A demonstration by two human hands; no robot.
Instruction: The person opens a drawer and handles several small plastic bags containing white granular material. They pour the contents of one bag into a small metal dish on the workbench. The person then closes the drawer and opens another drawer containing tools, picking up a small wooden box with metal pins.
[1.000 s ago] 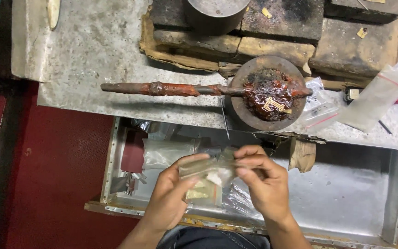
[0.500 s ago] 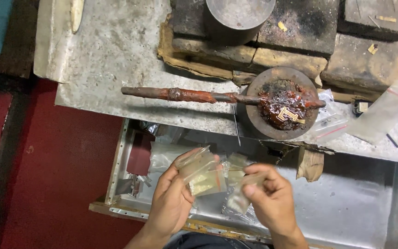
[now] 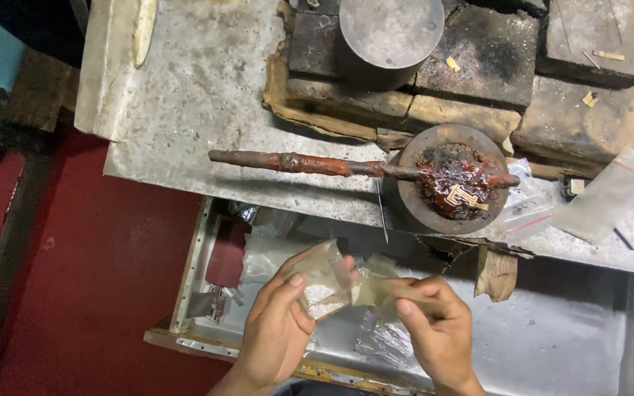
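My left hand (image 3: 277,323) pinches a bunch of small clear plastic bags (image 3: 322,282) with pale bits inside, held over an open metal-lined drawer (image 3: 552,337). My right hand (image 3: 434,330) grips another small clear bag (image 3: 376,291) that touches the bunch. Both hands hover above more loose bags (image 3: 383,341) lying in the drawer. On the worktop above, a round dish of red wax (image 3: 455,180) holds a small gold piece (image 3: 464,196), and a long rusty red handle (image 3: 295,163) lies across it.
Charred bricks (image 3: 478,51) and a grey metal cylinder (image 3: 390,33) stand at the back of the speckled worktop (image 3: 192,103). Larger clear bags (image 3: 610,191) lie at the right. A thin needle (image 3: 381,213) overhangs the bench edge. Red floor (image 3: 97,279) lies to the left.
The hands have come together again, the right hand's bag now touching the left hand's bunch. The view has shifted so the bench sits lower in the frame.
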